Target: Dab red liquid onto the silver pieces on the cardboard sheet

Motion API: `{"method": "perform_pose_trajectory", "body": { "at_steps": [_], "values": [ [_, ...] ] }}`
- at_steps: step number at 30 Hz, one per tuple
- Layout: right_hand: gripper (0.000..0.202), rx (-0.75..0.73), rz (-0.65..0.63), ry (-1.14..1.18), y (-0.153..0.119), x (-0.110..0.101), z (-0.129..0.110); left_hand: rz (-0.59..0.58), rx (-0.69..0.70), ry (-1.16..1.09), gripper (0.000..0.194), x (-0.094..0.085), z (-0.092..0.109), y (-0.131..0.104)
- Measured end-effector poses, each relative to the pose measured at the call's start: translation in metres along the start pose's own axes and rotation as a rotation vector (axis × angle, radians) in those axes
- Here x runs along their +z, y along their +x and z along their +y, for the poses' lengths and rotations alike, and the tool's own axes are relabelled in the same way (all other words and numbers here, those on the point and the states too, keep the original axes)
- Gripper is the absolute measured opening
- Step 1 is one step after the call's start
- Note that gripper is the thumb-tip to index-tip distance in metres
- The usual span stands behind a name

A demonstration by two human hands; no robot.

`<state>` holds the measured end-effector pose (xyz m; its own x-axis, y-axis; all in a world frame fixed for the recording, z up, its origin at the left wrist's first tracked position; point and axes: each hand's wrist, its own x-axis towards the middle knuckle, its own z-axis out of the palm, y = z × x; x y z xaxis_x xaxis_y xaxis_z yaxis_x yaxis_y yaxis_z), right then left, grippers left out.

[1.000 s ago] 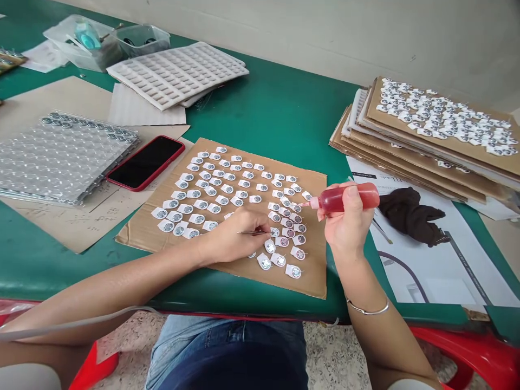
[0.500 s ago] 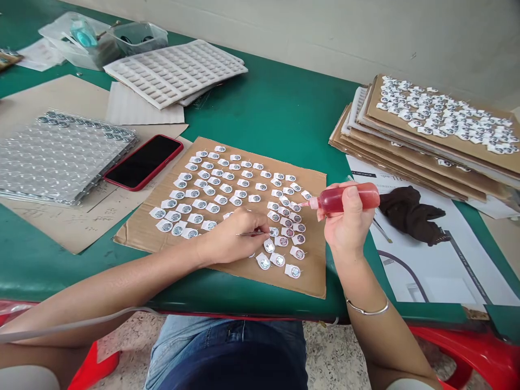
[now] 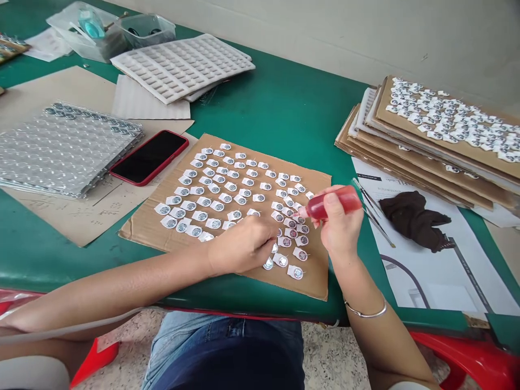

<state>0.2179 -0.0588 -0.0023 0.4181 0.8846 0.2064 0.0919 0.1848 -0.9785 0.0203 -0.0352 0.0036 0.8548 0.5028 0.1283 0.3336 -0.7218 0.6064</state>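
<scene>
Discs (image 3: 301, 254) on card (image 3: 318, 283) apparently being dosed from btl (image 3: 336, 202), gripped in R hand (image 3: 342, 226); tip (image 3: 303, 212) near discs. L hand (image 3: 244, 245) closed over card, contents can't be told. Steady aim prob. needed next.

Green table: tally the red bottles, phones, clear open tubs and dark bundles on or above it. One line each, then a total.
Red bottle, in the right hand: 1
Phone: 1
Clear open tubs, left tub and right tub: 2
Dark bundle: 1
Total: 5
</scene>
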Motion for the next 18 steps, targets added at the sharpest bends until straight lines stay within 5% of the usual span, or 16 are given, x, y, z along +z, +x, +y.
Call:
{"method": "perform_pose_trajectory", "body": {
  "at_steps": [5, 9, 18],
  "values": [
    [0.025, -0.115, -0.107, -0.257, -0.010, 0.009, -0.001, -0.062, 0.178, 0.342, 0.008, 0.015, 0.010, -0.010],
    [0.026, -0.142, -0.183, -0.388, -0.013, 0.012, 0.000, 0.013, 0.320, 0.592, 0.017, 0.028, 0.016, -0.015],
    [0.023, -0.206, -0.246, -0.451, -0.013, 0.016, 0.003, 0.120, 0.356, 0.661, 0.020, 0.037, 0.020, -0.016]
  ]
}}
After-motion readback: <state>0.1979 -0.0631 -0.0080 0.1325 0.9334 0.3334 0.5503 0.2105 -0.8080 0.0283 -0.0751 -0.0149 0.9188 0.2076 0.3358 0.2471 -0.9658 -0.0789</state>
